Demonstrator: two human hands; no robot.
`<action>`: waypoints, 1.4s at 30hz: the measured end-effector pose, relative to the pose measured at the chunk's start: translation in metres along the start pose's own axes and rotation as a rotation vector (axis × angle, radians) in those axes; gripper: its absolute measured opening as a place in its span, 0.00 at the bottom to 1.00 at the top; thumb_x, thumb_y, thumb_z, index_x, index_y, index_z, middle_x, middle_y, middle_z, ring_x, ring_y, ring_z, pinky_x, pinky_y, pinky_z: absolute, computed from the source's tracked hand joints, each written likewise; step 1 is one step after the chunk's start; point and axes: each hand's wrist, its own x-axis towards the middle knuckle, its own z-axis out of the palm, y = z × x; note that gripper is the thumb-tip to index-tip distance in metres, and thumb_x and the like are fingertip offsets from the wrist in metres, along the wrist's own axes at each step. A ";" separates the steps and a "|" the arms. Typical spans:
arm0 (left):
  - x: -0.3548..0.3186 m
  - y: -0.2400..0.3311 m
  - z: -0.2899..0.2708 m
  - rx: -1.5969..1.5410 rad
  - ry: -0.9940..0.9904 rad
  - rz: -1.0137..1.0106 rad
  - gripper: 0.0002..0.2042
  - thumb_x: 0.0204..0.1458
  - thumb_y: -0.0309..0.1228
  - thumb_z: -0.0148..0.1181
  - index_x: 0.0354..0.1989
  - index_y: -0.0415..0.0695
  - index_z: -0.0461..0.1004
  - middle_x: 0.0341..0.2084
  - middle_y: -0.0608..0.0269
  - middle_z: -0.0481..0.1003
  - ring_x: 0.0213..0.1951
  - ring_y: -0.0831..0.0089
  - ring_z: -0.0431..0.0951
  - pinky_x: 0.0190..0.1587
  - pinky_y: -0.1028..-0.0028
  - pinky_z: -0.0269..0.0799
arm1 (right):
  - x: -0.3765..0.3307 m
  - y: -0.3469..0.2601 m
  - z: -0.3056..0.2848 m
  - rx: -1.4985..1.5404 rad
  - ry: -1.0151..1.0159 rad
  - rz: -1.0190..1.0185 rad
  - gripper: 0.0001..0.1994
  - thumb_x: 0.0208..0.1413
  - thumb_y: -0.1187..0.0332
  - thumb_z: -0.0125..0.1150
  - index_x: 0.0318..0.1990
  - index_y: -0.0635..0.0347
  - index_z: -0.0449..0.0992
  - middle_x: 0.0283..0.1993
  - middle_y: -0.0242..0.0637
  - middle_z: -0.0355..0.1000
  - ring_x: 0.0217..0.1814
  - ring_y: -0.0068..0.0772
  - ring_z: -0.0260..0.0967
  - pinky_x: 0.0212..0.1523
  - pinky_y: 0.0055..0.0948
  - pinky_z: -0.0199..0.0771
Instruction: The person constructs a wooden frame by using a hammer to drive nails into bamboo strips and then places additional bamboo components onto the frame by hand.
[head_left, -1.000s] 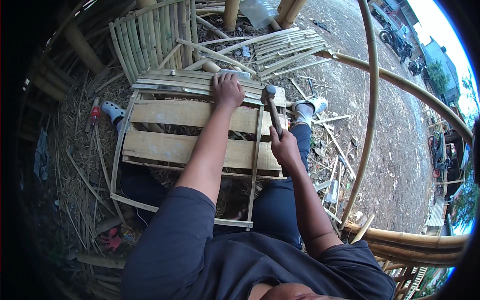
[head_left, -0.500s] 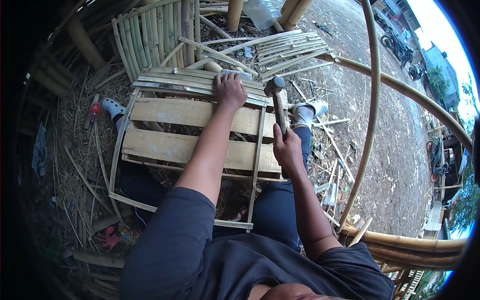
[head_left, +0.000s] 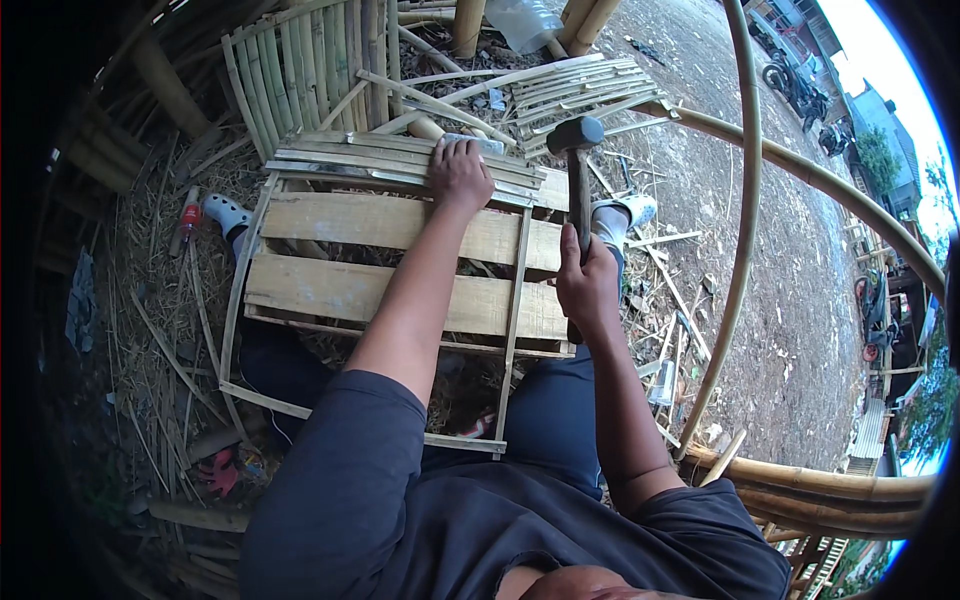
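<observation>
In the head view, the right hand is closed around the handle of a wooden-handled hammer with a dark grey metal head, near the right ends of pale split-bamboo slats. The left hand lies over them, fingers bent beside a whitish-grey block; whether it grips anything I cannot tell. The slats cross the far end of a thin rectangular bamboo frame over the pale wooden-plank tabletop.

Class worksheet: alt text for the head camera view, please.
A person's right hand holds a hammer head-up; the left hand rests on bamboo strips across the far end of a thin frame over wooden boards.
</observation>
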 end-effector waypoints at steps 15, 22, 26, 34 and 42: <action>0.001 0.006 -0.004 0.003 0.032 0.014 0.16 0.61 0.34 0.50 0.54 0.42 0.73 0.50 0.52 0.78 0.60 0.59 0.73 0.73 0.55 0.56 | 0.001 0.030 0.012 -0.110 -0.078 0.058 0.26 0.71 0.51 0.54 0.38 0.74 0.75 0.24 0.55 0.75 0.27 0.49 0.78 0.31 0.44 0.73; -0.002 0.003 -0.010 -0.007 -0.026 0.000 0.15 0.60 0.33 0.51 0.52 0.42 0.75 0.53 0.57 0.77 0.63 0.61 0.71 0.73 0.57 0.56 | 0.001 0.017 0.000 -0.054 -0.020 0.034 0.24 0.72 0.53 0.55 0.33 0.71 0.74 0.23 0.49 0.73 0.24 0.37 0.70 0.29 0.41 0.69; -0.001 0.007 -0.011 -0.005 -0.066 0.004 0.16 0.59 0.33 0.52 0.52 0.42 0.75 0.54 0.57 0.76 0.63 0.62 0.71 0.73 0.57 0.55 | -0.003 0.021 0.002 -0.019 0.025 0.006 0.24 0.72 0.53 0.54 0.35 0.71 0.75 0.23 0.50 0.74 0.24 0.38 0.72 0.30 0.41 0.70; -0.003 0.002 -0.001 0.009 -0.026 -0.010 0.15 0.59 0.33 0.52 0.52 0.43 0.75 0.53 0.57 0.76 0.63 0.62 0.71 0.73 0.56 0.55 | -0.002 0.019 -0.002 -0.036 0.000 0.027 0.25 0.73 0.53 0.53 0.33 0.70 0.72 0.20 0.49 0.69 0.22 0.35 0.65 0.28 0.42 0.67; -0.001 0.003 0.002 0.003 0.013 -0.018 0.14 0.59 0.32 0.52 0.51 0.42 0.75 0.52 0.56 0.76 0.62 0.61 0.72 0.73 0.56 0.55 | 0.005 0.028 0.006 -0.198 -0.201 0.284 0.26 0.73 0.51 0.53 0.30 0.69 0.74 0.18 0.44 0.70 0.19 0.39 0.69 0.26 0.42 0.68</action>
